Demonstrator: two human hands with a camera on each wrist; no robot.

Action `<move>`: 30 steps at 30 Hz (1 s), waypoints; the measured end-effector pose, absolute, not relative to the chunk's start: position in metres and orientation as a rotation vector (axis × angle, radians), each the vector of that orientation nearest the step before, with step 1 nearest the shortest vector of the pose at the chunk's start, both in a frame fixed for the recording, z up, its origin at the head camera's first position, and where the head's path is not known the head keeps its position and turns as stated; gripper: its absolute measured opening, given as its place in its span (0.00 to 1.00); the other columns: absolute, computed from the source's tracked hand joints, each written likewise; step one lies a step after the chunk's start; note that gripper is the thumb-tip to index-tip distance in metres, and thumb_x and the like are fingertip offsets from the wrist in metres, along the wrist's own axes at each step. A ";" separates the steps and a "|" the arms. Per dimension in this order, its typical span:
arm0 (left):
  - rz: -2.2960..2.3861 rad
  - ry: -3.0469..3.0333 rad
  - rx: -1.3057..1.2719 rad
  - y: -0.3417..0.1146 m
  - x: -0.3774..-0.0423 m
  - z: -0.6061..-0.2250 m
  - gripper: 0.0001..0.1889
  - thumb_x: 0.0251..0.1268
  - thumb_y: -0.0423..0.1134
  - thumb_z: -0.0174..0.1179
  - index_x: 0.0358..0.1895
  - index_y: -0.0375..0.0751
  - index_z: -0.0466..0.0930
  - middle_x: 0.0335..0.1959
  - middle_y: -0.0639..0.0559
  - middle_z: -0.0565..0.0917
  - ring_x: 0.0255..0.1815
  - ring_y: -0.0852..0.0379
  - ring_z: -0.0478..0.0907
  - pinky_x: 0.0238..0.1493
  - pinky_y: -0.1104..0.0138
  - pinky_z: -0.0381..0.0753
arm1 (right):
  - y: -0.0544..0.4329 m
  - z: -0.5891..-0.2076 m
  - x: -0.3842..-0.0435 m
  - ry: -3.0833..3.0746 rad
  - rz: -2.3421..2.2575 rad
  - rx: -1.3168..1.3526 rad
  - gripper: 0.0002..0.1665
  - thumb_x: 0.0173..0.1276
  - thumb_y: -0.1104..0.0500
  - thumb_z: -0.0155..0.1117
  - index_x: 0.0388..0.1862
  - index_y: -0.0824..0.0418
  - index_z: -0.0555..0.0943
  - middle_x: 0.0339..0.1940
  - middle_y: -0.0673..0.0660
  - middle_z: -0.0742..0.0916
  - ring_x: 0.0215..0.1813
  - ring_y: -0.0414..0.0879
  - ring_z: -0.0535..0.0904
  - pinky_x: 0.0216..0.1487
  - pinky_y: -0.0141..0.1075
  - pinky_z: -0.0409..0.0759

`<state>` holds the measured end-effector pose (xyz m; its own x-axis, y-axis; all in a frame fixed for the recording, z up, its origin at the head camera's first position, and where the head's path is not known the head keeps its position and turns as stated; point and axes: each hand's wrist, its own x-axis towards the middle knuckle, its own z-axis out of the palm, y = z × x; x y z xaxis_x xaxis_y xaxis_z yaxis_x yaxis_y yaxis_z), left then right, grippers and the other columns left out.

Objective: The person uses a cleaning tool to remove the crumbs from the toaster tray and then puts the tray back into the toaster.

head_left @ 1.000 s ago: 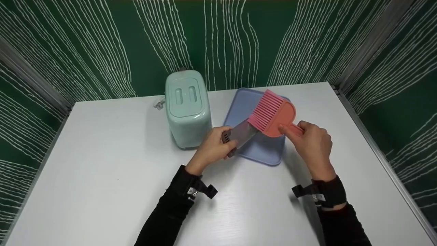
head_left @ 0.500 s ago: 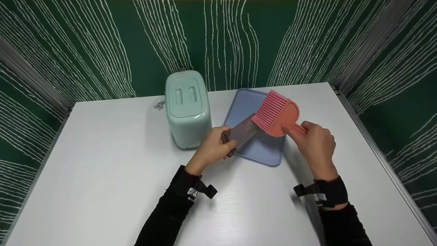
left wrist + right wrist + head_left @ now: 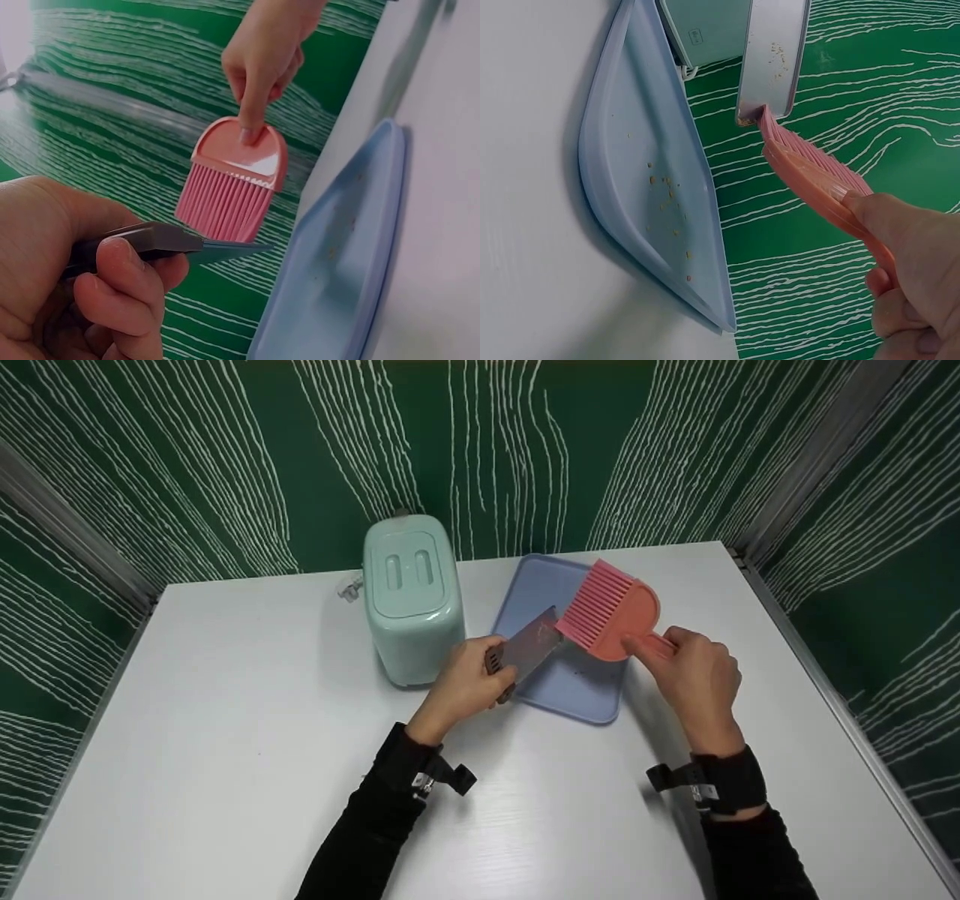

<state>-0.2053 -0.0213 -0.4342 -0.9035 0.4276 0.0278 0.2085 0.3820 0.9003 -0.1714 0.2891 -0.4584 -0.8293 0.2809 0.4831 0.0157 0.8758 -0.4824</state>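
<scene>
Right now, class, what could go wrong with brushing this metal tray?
Crumbs on the metal tray might scatter past the blue tray, since the brush is held in the air above it. The left hand grips the metal tray by one end, so a hard stroke might tip it.

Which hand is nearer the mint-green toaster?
Left. In the head view, the left hand is just right of the near end of the mint-green toaster; the right hand is much farther right, beyond the blue tray.
</scene>
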 end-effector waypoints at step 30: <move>1.594 2.384 0.500 -0.023 -0.208 -0.434 0.10 0.71 0.32 0.61 0.51 0.39 0.85 0.30 0.48 0.85 0.19 0.60 0.80 0.20 0.70 0.81 | 0.259 -0.440 -0.165 -2.565 0.803 -0.042 0.35 0.64 0.39 0.82 0.16 0.55 0.69 0.13 0.47 0.66 0.19 0.44 0.62 0.23 0.36 0.53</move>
<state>-0.2078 -0.0227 -0.4343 -0.9153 0.4028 -0.0019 0.1522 0.3503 0.9242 -0.1654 0.2591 -0.4401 -0.8984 0.1592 0.4093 -0.1026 0.8302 -0.5480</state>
